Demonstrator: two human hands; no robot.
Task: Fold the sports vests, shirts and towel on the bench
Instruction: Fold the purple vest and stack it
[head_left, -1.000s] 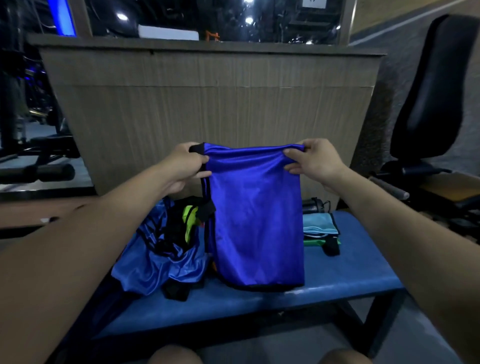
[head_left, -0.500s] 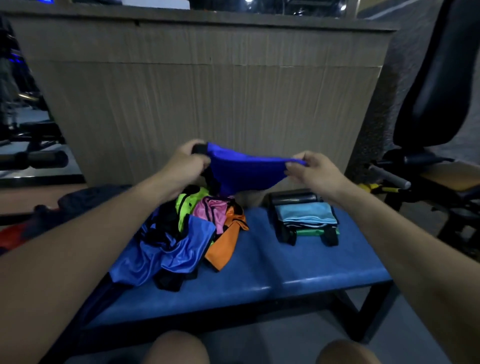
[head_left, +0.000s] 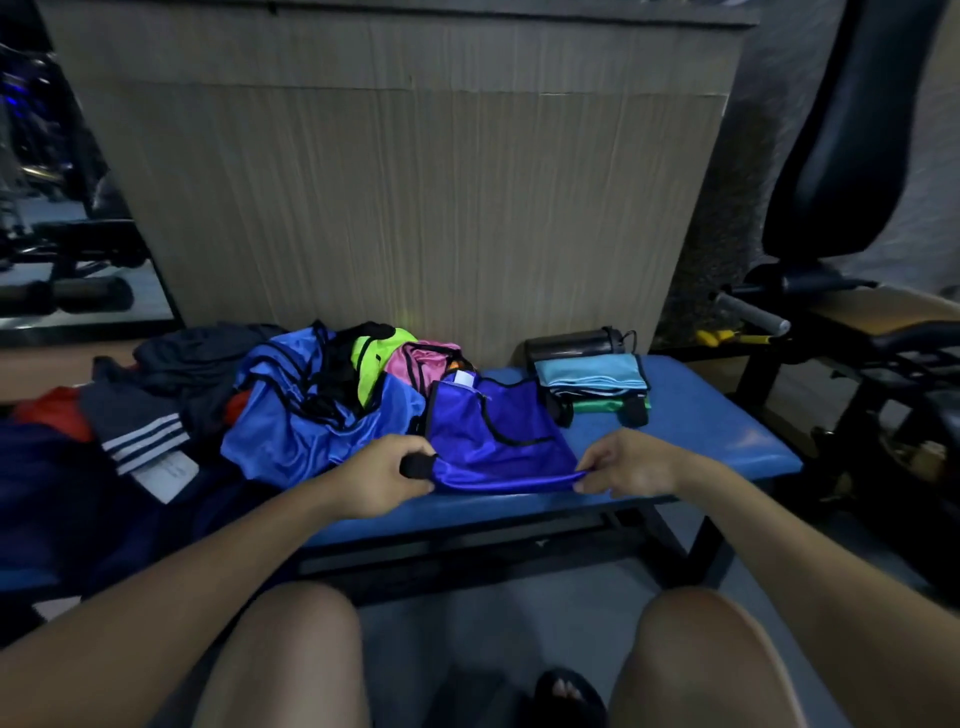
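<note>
A royal-blue sports vest (head_left: 493, 441) with black trim lies spread on the blue bench (head_left: 727, 431). My left hand (head_left: 384, 473) grips its near left corner at the black edge. My right hand (head_left: 628, 462) pinches its near right corner. To the left sits a heap of vests (head_left: 322, 400) in lighter blue, neon green and pink. At the right back lies a folded stack topped by a light-blue towel (head_left: 587, 370), with green cloth under it.
Dark clothes and a striped garment (head_left: 140, 431) lie at the bench's left end. A dark bottle (head_left: 571, 343) lies behind the folded stack. A wooden panel (head_left: 415, 197) rises behind the bench. Gym equipment with a black seat (head_left: 857, 156) stands on the right.
The blue vest, held up in the air a second ago, has come down and now lies flat on the bench. Both hands moved down and toward me, keeping their hold.
</note>
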